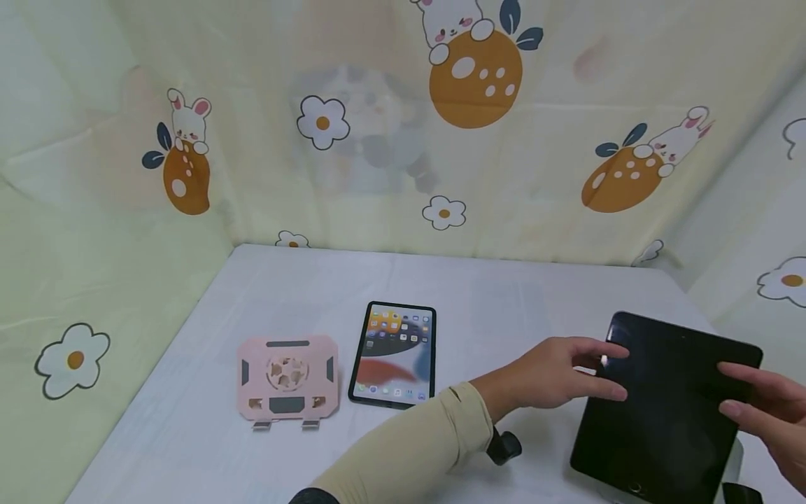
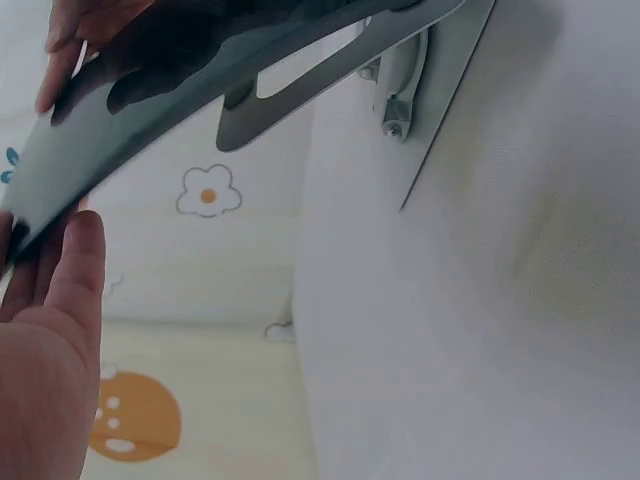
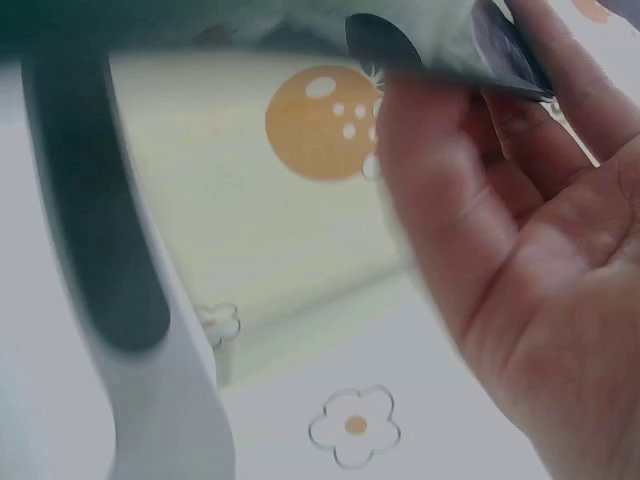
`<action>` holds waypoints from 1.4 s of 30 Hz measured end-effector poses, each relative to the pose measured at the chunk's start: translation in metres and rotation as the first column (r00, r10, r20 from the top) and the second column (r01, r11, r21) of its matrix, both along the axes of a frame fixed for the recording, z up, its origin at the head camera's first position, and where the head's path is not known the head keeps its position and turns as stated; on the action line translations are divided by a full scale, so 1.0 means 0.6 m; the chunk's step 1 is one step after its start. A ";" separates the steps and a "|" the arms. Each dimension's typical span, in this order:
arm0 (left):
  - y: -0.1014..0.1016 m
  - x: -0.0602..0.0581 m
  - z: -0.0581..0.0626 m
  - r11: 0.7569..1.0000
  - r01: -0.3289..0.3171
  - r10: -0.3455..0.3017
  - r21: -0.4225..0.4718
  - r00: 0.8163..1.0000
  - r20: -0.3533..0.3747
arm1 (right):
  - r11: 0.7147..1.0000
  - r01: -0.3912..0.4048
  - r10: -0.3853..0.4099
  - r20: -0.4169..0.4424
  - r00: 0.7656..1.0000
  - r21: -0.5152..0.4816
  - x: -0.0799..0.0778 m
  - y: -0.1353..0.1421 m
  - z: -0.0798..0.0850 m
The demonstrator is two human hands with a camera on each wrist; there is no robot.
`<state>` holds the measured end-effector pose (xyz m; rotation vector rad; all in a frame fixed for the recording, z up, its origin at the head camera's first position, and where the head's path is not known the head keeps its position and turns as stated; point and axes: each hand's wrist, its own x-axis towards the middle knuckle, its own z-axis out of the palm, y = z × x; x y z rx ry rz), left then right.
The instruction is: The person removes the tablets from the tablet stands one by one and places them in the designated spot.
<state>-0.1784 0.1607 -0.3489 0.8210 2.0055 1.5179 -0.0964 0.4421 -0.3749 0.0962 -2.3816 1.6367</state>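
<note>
A large black tablet (image 1: 658,413) with a dark screen and a round home button leans at the right of the table. My left hand (image 1: 567,371) pinches its left edge between thumb and fingers. On the opposite edge, my right hand (image 1: 771,416) grips it the same way. Below the tablet stands a grey metal stand (image 2: 300,110), mostly hidden in the head view. Its slotted upper plate and hinged support show in the left wrist view. From the right wrist, the fingers (image 3: 435,190) wrap the tablet's edge above the blurred stand (image 3: 180,430).
A smaller tablet (image 1: 397,357) with a lit home screen lies mid-table, near my left forearm. Left of it is a pink folding stand (image 1: 290,378) with a round cutout. Patterned curtains (image 1: 378,140) enclose the white table (image 1: 504,294) at the back and sides.
</note>
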 end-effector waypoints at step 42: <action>-0.184 -0.068 -0.055 0.930 -0.360 0.365 0.070 0.925 -0.100 | 0.986 0.007 -0.024 0.098 0.995 0.168 -0.120 -0.238 0.029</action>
